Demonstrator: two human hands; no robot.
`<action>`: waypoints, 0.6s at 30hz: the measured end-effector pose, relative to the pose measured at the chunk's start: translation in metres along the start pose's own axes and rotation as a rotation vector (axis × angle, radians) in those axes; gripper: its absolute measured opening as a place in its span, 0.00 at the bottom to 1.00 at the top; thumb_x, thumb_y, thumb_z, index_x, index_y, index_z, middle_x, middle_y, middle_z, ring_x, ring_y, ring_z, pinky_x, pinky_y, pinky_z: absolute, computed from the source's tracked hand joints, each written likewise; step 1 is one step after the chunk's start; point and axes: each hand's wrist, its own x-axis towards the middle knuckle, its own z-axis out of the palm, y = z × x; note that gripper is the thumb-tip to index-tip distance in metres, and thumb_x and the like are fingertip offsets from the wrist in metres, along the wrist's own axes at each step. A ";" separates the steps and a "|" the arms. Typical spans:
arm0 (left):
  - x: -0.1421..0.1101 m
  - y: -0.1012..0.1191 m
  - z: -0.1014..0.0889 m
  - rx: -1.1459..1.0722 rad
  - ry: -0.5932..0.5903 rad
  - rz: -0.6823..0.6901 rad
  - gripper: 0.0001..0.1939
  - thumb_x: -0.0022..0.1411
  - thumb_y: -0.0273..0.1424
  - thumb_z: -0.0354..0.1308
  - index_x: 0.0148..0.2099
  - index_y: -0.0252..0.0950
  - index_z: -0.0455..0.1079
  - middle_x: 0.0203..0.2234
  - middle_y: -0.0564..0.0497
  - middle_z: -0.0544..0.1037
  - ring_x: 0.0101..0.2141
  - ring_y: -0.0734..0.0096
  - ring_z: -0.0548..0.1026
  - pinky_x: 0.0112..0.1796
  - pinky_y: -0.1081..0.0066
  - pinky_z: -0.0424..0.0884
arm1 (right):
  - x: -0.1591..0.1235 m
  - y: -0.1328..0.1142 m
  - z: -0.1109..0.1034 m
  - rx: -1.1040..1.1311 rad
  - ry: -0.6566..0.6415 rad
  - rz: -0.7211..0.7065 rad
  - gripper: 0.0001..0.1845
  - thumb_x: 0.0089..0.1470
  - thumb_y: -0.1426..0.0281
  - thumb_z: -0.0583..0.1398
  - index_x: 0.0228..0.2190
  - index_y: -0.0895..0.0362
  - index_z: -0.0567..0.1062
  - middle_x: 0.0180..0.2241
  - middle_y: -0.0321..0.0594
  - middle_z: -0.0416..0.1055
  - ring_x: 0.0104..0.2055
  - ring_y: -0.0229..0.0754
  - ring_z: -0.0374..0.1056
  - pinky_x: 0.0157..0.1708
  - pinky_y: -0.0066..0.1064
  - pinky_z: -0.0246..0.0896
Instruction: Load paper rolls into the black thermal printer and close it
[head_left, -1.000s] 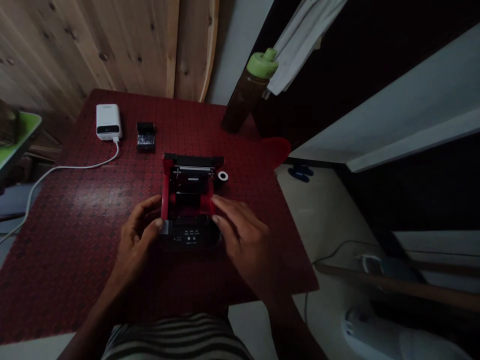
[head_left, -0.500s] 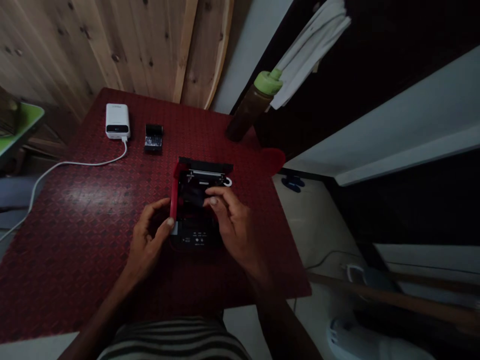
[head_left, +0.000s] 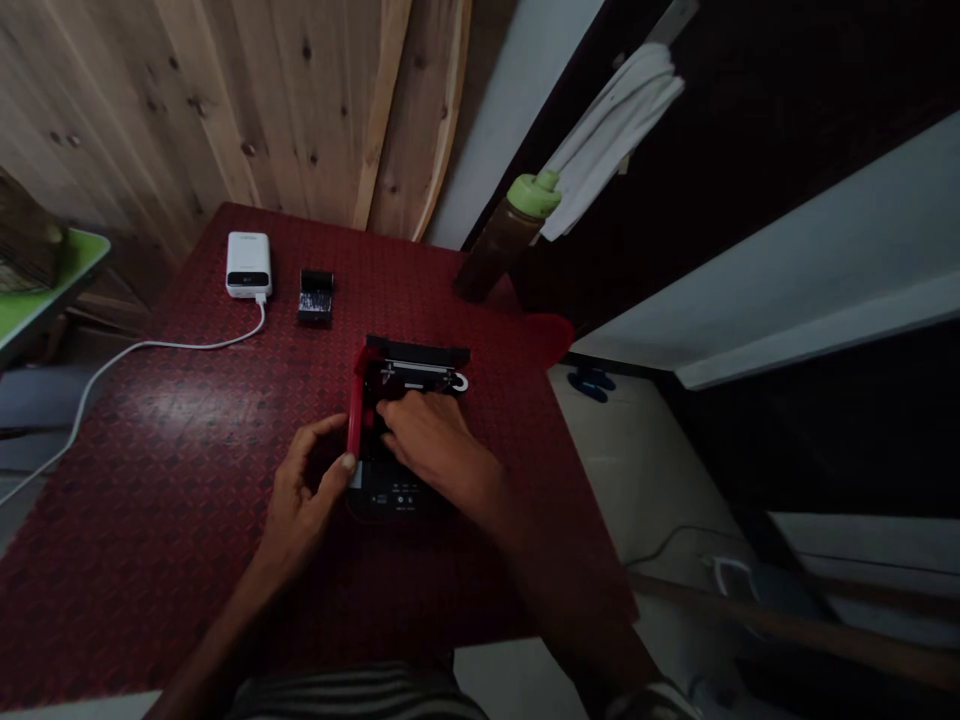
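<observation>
A small red-and-black device (head_left: 409,503) lies on the table with its black lid (head_left: 420,353) raised and its compartment exposed. At its left side, my left hand (head_left: 304,490) has the thumb on the near corner and the index finger against the red edge, gripping it. Over the compartment, my right hand (head_left: 427,440) reaches down with curled fingers. Its fingertips are partly hidden inside the dark interior, so what they hold cannot be made out. A white ring-shaped part (head_left: 460,383) shows at the device's right side.
Beyond the device on the red patterned table (head_left: 187,480) are a black roll-like cartridge (head_left: 316,297) and a white power bank (head_left: 248,265) with a white cable (head_left: 180,345). A green-capped bottle (head_left: 502,240) stands at the back right, near a red rounded object (head_left: 551,338).
My right hand has moved left and down into the compartment. The dark flat piece seen at its fingertips earlier is now hidden. My left hand keeps its hold; the view has shifted slightly.
</observation>
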 end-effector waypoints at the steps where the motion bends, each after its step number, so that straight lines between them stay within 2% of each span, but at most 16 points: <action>1: 0.000 0.000 0.000 0.008 0.000 -0.002 0.28 0.72 0.50 0.66 0.65 0.38 0.75 0.61 0.39 0.82 0.62 0.46 0.80 0.64 0.50 0.72 | -0.005 0.000 -0.003 0.003 0.009 0.012 0.07 0.62 0.77 0.67 0.36 0.53 0.86 0.33 0.46 0.85 0.34 0.53 0.82 0.36 0.41 0.75; 3: 0.000 0.001 0.000 0.018 0.005 -0.003 0.29 0.71 0.50 0.66 0.65 0.38 0.75 0.60 0.40 0.83 0.61 0.47 0.81 0.63 0.51 0.73 | -0.023 0.002 -0.013 0.051 0.093 0.035 0.07 0.63 0.73 0.69 0.41 0.52 0.87 0.34 0.44 0.85 0.34 0.51 0.81 0.36 0.40 0.75; 7: 0.000 0.007 0.000 0.052 0.006 -0.024 0.29 0.71 0.52 0.66 0.64 0.39 0.75 0.59 0.41 0.83 0.59 0.48 0.82 0.59 0.55 0.76 | -0.078 0.023 -0.031 0.349 0.450 0.083 0.12 0.65 0.68 0.70 0.49 0.45 0.87 0.33 0.34 0.81 0.32 0.43 0.76 0.34 0.35 0.72; 9: 0.000 0.010 -0.001 0.083 0.005 -0.026 0.29 0.71 0.52 0.66 0.64 0.40 0.76 0.59 0.42 0.83 0.59 0.48 0.81 0.57 0.57 0.77 | -0.106 0.042 -0.030 0.497 0.607 0.175 0.12 0.63 0.64 0.72 0.49 0.44 0.87 0.34 0.34 0.79 0.32 0.42 0.74 0.32 0.35 0.71; 11: 0.000 0.010 -0.002 0.118 0.009 -0.013 0.28 0.71 0.53 0.65 0.64 0.41 0.76 0.59 0.43 0.83 0.59 0.48 0.81 0.57 0.58 0.76 | -0.127 0.058 -0.017 0.593 0.708 0.280 0.12 0.60 0.63 0.74 0.46 0.45 0.88 0.39 0.37 0.80 0.37 0.44 0.76 0.33 0.35 0.72; 12: 0.000 0.010 -0.002 0.133 0.012 -0.006 0.28 0.71 0.53 0.65 0.64 0.41 0.76 0.59 0.43 0.83 0.59 0.48 0.81 0.56 0.58 0.76 | -0.134 0.064 -0.006 0.632 0.716 0.325 0.12 0.59 0.62 0.74 0.45 0.46 0.88 0.41 0.39 0.81 0.39 0.45 0.77 0.34 0.35 0.73; 15: 0.002 0.008 -0.003 0.168 0.025 0.014 0.28 0.71 0.53 0.64 0.63 0.41 0.77 0.59 0.44 0.83 0.58 0.48 0.80 0.55 0.60 0.76 | -0.139 0.070 0.036 0.751 0.645 0.387 0.11 0.59 0.64 0.72 0.44 0.50 0.87 0.42 0.41 0.84 0.41 0.46 0.80 0.38 0.36 0.76; 18: 0.003 0.007 -0.003 0.194 0.029 0.044 0.26 0.72 0.51 0.64 0.63 0.42 0.78 0.58 0.46 0.83 0.57 0.50 0.80 0.54 0.61 0.75 | -0.127 0.063 0.073 0.801 0.619 0.365 0.10 0.61 0.67 0.67 0.44 0.52 0.86 0.42 0.42 0.85 0.43 0.47 0.81 0.44 0.38 0.77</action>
